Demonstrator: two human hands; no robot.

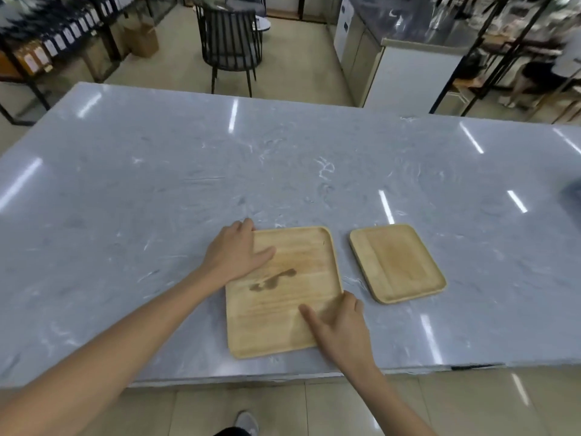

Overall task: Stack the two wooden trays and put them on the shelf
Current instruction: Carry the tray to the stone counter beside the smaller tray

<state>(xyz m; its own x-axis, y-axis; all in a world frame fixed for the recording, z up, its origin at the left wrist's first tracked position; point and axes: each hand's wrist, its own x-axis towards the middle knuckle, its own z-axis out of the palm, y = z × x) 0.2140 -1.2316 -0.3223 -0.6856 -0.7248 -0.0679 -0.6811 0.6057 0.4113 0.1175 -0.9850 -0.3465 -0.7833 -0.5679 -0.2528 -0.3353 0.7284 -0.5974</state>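
Two pale wooden trays lie flat on a grey marble table (283, 158), near its front edge. The larger tray (292, 297) has a dark stain in its middle. My left hand (235, 253) holds its far left corner, thumb lying inside the tray and fingers over the rim. My right hand (339, 328) grips its right edge near the front, thumb resting on the tray floor. The smaller tray (397, 262) lies to the right, a short gap away, with nothing touching it.
A black slatted chair (231, 42) stands beyond the table's far edge. Dark metal shelves with bottles (47, 42) line the far left. A steel counter (408, 58) and more racks are at the far right, where another person (547, 73) stands.
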